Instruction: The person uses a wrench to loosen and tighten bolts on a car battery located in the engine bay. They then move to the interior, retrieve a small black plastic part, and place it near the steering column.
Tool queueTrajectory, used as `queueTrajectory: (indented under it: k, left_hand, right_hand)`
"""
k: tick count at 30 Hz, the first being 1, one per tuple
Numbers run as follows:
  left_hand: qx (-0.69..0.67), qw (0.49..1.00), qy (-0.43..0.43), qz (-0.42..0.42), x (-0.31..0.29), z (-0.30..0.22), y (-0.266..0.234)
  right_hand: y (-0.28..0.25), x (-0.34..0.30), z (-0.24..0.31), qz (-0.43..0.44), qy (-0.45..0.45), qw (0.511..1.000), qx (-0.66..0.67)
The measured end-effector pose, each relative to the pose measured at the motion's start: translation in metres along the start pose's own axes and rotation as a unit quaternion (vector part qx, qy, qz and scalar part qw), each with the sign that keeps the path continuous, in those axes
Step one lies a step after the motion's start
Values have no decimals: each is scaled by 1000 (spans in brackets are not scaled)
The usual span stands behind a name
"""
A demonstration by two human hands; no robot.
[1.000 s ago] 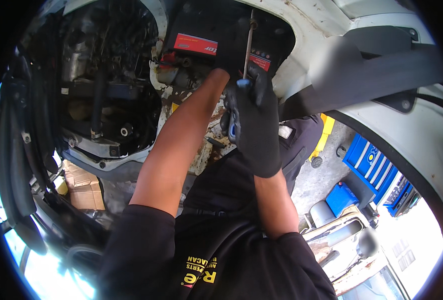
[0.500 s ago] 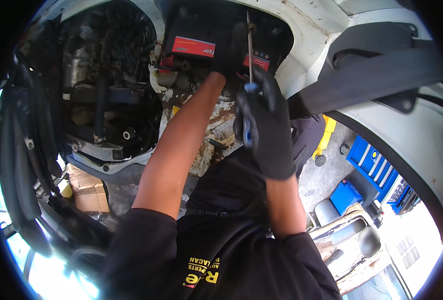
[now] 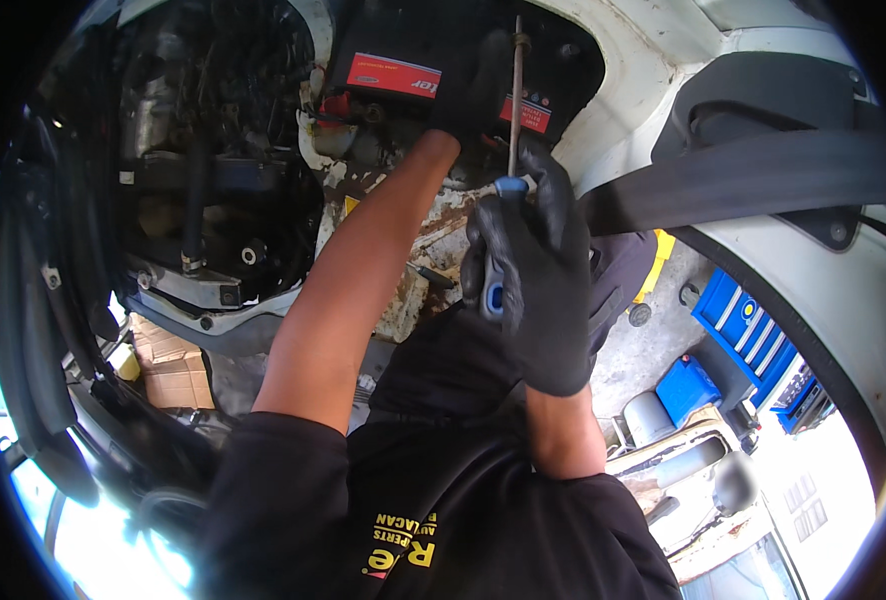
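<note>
A screwdriver (image 3: 515, 135) with a blue and black handle is gripped in my gloved right hand (image 3: 538, 265), its long shaft pointing away from me over the battery. Close to its tip a small brownish round piece (image 3: 522, 43) shows; I cannot tell whether it sits on the shaft or behind it. My left hand (image 3: 471, 90), also in a black glove, reaches onto the black battery (image 3: 388, 30) between its two red labels. Its fingers blend into the dark casing, so their pose is hidden. A red terminal cover (image 3: 336, 107) lies at the battery's near left corner.
Left of the battery is an open engine bay (image 3: 203, 190). Rusty, peeling metal (image 3: 363, 180) lies below the battery, with a dark pen-like tool (image 3: 433, 276) on it. A black belt strap (image 3: 743, 180) crosses at right. Beyond stands a blue tool cabinet (image 3: 738, 315).
My right hand and the screwdriver have shifted slightly right, with the hand's wrist a little nearer to me. The left hand stays at the battery. The whole view has moved slightly.
</note>
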State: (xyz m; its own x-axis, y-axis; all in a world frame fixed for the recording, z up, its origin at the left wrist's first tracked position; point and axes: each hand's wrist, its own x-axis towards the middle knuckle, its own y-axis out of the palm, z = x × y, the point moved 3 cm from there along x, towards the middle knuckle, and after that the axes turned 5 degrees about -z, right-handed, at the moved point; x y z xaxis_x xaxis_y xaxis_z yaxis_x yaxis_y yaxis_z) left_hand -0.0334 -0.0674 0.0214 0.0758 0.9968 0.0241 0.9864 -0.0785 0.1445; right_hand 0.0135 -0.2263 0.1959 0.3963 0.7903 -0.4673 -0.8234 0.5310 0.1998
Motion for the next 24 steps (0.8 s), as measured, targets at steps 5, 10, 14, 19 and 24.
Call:
queueTrajectory:
  k: [5, 10, 14, 19, 24]
  left_hand:
    - [42, 999, -1, -23, 8, 0, 0]
    - [53, 997, 56, -6, 5, 4, -3]
    - [10, 999, -45, 2, 3, 0, 1]
    - [43, 998, 44, -10, 9, 10, 0]
    - [91, 994, 54, -16, 2, 12, -3]
  right_hand:
    - [0, 68, -14, 73, -171, 970, -159]
    - [8, 11, -9, 25, -20, 999, -1]
    - [5, 27, -14, 38, -60, 997, -41]
    - [8, 46, -14, 46, -31, 998, -27]
    - [11, 5, -7, 18, 35, 999, 10]
